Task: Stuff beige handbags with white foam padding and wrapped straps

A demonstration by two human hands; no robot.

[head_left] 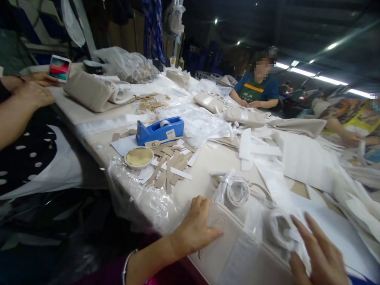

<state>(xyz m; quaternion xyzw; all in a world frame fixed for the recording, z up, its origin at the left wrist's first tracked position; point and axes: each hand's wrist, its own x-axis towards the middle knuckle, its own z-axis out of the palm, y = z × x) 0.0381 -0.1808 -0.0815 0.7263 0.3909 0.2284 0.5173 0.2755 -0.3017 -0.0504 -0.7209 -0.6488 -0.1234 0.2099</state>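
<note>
A beige leather-like bag (235, 249) lies in front of me with clear plastic film across it. My left hand (195, 228) is at the bag's left end, fingers curled by the corner and thumb against its face. Over the right part of the bag is my right hand (322, 256), its fingers spread and nothing in them. Between the hands, a coiled pale strap or cord (238, 191) in plastic rests at the bag's far edge. White wrapping (280, 229) lies rolled beside my right fingers.
A blue tape dispenser (161, 130), a round dish of yellowish material (139, 157) and scattered beige strips (169, 168) lie beyond my left hand. Further off are more bags (90, 90) and white foam sheets (307, 154). Another person's hand holds a phone (60, 68). Co-workers (257, 87) sit across the table.
</note>
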